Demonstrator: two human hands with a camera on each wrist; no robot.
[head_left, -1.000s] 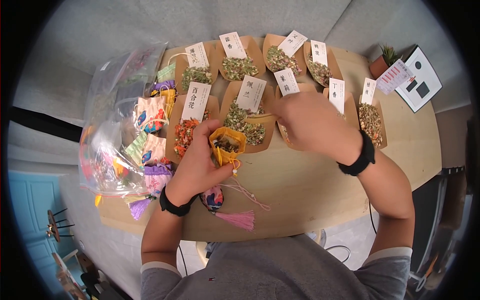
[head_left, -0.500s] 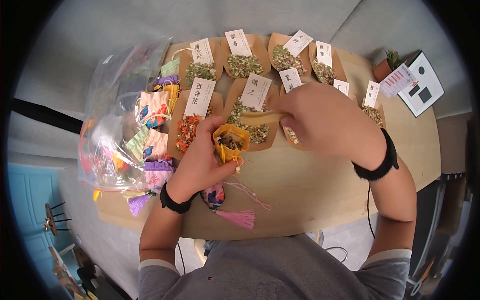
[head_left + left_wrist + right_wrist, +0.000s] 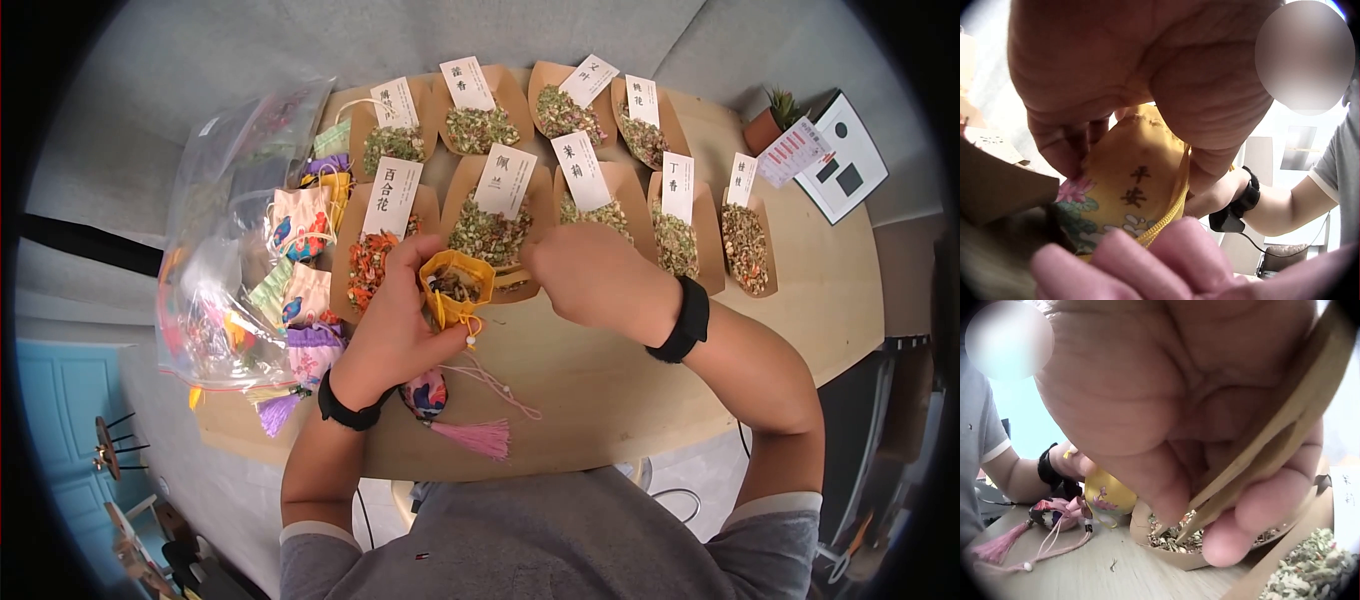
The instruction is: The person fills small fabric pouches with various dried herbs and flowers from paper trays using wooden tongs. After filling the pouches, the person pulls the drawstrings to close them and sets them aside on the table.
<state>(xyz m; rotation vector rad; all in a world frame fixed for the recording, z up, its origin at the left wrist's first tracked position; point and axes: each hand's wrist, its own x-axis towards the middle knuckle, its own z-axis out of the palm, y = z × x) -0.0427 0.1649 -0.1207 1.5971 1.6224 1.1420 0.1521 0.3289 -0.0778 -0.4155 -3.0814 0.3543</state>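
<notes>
My left hand (image 3: 385, 325) holds a yellow drawstring pouch (image 3: 1110, 165) upright. Its mouth is open in the head view, with dried brown plant bits (image 3: 457, 284) inside. Characters and a pink flower decorate its side. My right hand (image 3: 600, 275) grips wooden tongs (image 3: 1319, 375) between thumb and fingers. Their tips point down over a paper tray (image 3: 545, 205) of dried green herbs (image 3: 485, 238), just right of the pouch in the head view. A pink patterned sachet (image 3: 427, 392) with a tassel (image 3: 475, 438) lies below the left hand.
More labelled paper trays (image 3: 585, 185) of dried herbs stand in two rows across the table (image 3: 600, 400). At left lie several sachets (image 3: 300, 225) beside a clear plastic bag (image 3: 215, 270). A potted plant (image 3: 765, 125) and a white-framed board (image 3: 845, 160) stand at back right.
My right hand has moved left and slightly down with the tongs, closer to the pouch, uncovering the trays on the right. My left hand and the pouch stay nearly in place.
</notes>
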